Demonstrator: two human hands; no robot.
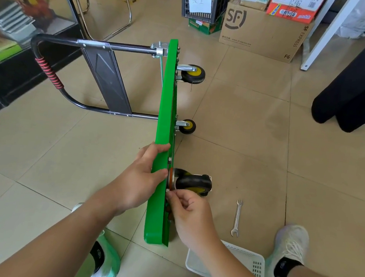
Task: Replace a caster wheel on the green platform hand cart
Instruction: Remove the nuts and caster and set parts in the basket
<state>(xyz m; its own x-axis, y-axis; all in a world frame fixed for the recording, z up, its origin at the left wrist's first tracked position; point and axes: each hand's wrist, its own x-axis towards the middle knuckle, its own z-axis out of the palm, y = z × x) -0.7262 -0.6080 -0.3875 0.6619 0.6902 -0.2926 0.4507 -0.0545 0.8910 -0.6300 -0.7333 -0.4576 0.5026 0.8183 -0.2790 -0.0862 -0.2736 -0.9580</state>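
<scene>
Caster wheel (pixel 194 184) juts rightward from the underside of the green cart deck (pixel 168 98), which stands on edge; the right hand (pixel 191 213), just beneath it, pinches a small fastener (pixel 168 190) at the wheel's base, while the left hand (pixel 141 178) curls its fingers over the deck's opposite face

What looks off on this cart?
The green cart stands on its side edge. A dark thread dangles from the far caster. The near caster shows an orange ring at its mount, possibly rust. The right hand pinches a fastener there.
</scene>
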